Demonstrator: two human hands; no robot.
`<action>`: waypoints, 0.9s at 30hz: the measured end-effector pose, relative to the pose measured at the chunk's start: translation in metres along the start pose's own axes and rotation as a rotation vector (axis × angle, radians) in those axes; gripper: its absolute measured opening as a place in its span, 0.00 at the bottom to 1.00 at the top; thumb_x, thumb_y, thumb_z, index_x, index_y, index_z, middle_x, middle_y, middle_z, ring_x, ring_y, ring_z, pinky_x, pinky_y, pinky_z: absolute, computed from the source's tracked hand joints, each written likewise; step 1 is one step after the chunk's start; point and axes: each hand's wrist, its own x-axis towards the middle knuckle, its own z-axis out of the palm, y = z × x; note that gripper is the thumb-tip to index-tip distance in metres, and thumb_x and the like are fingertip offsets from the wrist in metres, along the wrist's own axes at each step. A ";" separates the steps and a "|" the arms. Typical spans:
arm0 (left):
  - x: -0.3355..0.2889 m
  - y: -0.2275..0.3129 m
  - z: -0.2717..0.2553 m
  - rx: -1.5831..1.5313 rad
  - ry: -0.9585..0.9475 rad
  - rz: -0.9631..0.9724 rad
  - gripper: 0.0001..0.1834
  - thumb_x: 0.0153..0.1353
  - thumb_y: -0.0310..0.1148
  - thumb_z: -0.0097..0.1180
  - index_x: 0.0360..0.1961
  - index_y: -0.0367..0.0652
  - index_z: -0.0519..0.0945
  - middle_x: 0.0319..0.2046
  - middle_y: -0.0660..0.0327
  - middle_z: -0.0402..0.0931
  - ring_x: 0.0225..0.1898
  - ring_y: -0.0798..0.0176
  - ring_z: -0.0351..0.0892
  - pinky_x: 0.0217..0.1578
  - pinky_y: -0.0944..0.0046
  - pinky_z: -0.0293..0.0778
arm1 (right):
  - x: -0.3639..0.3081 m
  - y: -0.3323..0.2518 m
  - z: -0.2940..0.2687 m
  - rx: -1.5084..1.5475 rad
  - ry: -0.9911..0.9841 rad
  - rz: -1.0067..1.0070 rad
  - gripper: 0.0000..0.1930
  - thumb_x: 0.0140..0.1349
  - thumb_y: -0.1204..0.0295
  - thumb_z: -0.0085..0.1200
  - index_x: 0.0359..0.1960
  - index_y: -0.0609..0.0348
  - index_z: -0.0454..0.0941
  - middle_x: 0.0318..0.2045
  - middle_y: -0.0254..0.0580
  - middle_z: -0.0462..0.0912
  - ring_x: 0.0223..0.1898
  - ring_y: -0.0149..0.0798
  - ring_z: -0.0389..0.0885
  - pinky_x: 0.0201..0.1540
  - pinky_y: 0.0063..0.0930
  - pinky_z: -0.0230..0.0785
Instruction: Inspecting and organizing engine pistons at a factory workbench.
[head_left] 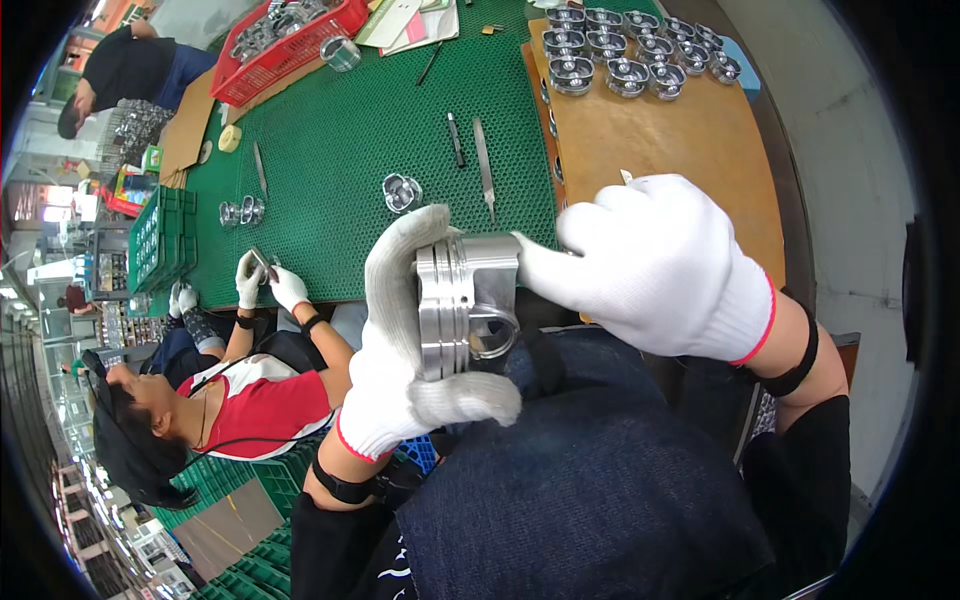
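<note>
A shiny metal piston (445, 300) lies on its side in my white-gloved left hand (385, 340). The fingers wrap its far side and the thumb curves round its near side. Ring grooves face left; the skirt and round pin hole face right. My gloved right hand (660, 270) is beside it, its fingers curled in and its thumb stretched to the skirt's far right edge. A small dark spot shows in the curl, but what the hand holds, if anything, is hidden. Another piston (402, 193) stands on the green mat (340, 150) beyond my left hand.
A flat file (484, 165) and a black pen (455, 140) lie on the mat. Rows of pistons (627, 77) stand on a brown board (690, 140) at right. A red basket (285, 55) holds metal parts. A co-worker (255, 400) sits at left, gloved hands over the mat.
</note>
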 end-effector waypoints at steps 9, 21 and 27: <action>0.015 -0.005 -0.010 0.589 0.060 0.480 0.60 0.28 0.59 0.75 0.61 0.38 0.61 0.53 0.46 0.61 0.52 0.48 0.69 0.50 0.51 0.70 | 0.008 -0.017 0.023 0.575 -0.229 0.305 0.11 0.57 0.72 0.51 0.41 0.57 0.76 0.23 0.43 0.78 0.24 0.43 0.81 0.27 0.33 0.76; 0.040 -0.174 -0.096 -0.772 0.400 -0.176 0.20 0.70 0.45 0.42 0.57 0.46 0.69 0.55 0.54 0.70 0.49 0.49 0.75 0.48 0.48 0.77 | -0.017 -0.012 0.011 0.988 0.903 0.546 0.12 0.58 0.75 0.51 0.44 0.61 0.76 0.24 0.39 0.78 0.14 0.26 0.66 0.13 0.20 0.54; 0.024 -0.305 -0.175 -1.045 0.790 -0.712 0.08 0.61 0.30 0.47 0.34 0.46 0.79 0.28 0.63 0.80 0.28 0.66 0.80 0.27 0.68 0.78 | -0.078 -0.011 -0.044 1.300 0.604 0.234 0.12 0.59 0.73 0.51 0.44 0.58 0.74 0.28 0.39 0.78 0.20 0.32 0.69 0.21 0.26 0.60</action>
